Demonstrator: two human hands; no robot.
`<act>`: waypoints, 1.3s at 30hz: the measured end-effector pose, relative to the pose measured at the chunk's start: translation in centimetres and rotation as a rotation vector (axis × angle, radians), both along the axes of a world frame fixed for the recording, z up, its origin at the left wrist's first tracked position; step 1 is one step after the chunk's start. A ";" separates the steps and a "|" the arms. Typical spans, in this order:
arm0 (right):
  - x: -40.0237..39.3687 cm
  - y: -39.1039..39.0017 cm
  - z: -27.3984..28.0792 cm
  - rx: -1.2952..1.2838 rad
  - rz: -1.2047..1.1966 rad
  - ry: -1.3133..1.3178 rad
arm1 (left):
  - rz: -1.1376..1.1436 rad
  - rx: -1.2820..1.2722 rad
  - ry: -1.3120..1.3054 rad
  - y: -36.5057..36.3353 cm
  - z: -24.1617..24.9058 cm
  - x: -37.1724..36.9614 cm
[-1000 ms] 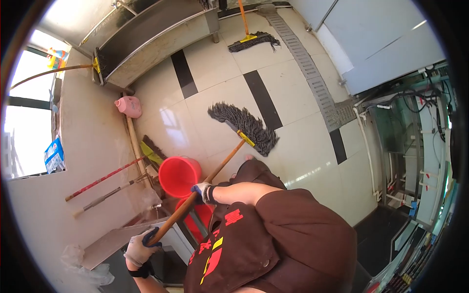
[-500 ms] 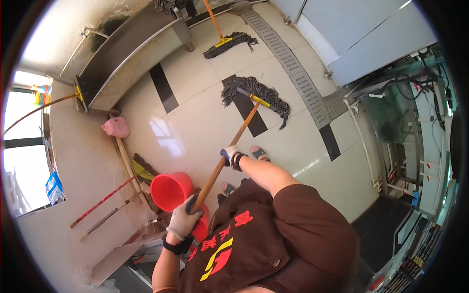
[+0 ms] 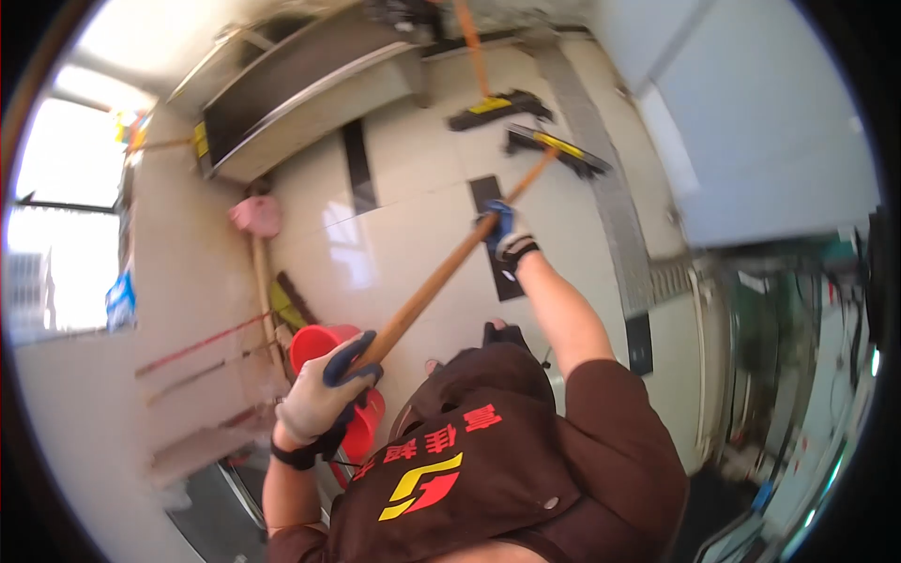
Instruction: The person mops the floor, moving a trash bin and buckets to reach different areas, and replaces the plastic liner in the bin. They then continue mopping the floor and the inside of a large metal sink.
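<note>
Both hands wear pale gloves with blue palms. My left hand [image 3: 324, 389] is wrapped round the upper end of a wooden mop handle [image 3: 427, 293], beside the red bucket. Farther along the same handle, my right hand [image 3: 507, 233] grips it with the arm stretched forward. The handle slants up and to the right to a mop head [image 3: 556, 150] with a yellow clamp and dark strands. That head is just in front of a second mop [image 3: 490, 110] with an orange handle, near the drain; whether the two touch I cannot tell.
A red bucket [image 3: 314, 345] stands left of my feet, with a broom [image 3: 293, 300] and poles along the wall. A pink jug [image 3: 256, 216] is beside the long trough [image 3: 310, 108]. The grey drain strip [image 3: 615, 202] crosses the floor; pipes and cables line the right side.
The held mop head has moved forward and right, towards the second mop. My right hand has reached farther out, my left hand is slightly higher and left, and the view has shifted.
</note>
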State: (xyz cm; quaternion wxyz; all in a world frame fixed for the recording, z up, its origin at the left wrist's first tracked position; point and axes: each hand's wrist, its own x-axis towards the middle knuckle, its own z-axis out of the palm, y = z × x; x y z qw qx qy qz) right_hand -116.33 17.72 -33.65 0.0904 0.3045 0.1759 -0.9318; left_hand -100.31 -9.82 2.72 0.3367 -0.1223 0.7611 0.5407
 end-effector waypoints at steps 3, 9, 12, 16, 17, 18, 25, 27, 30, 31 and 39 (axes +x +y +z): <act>-3.1 0.0 0.4 0.104 0.047 -0.127 | -0.062 -0.095 0.007 -4.4 5.8 1.6; -2.5 -8.9 -0.9 0.188 0.168 -0.226 | 0.460 0.146 -0.065 -18.0 2.8 7.2; -2.6 -14.4 0.5 0.057 0.209 -0.388 | 0.583 0.207 0.007 -24.5 0.0 9.9; -4.5 -22.3 5.4 0.179 0.256 -0.419 | 0.647 0.145 0.161 -35.1 -6.3 12.6; -5.1 -24.2 6.5 0.139 0.289 -0.366 | 0.759 0.225 0.049 -34.9 -3.4 11.0; -6.1 -26.4 7.0 0.192 0.300 -0.383 | 0.759 0.179 0.058 -36.9 -3.7 10.8; -15.1 -39.4 14.2 0.036 0.370 -0.124 | 0.930 0.319 0.136 -48.1 -8.2 10.6; -18.2 -42.8 16.2 0.017 0.402 -0.045 | 1.004 0.306 0.263 -49.0 -8.7 9.6; -23.5 -47.1 18.5 -0.114 0.514 0.032 | 1.135 0.277 0.232 -48.9 -8.0 6.9; -25.0 -48.6 19.5 -0.044 0.537 0.054 | 1.163 0.225 0.266 -48.8 -8.2 6.1; -39.1 -60.0 19.3 -0.089 0.741 0.032 | 1.317 -0.004 0.456 -44.6 -3.8 -3.2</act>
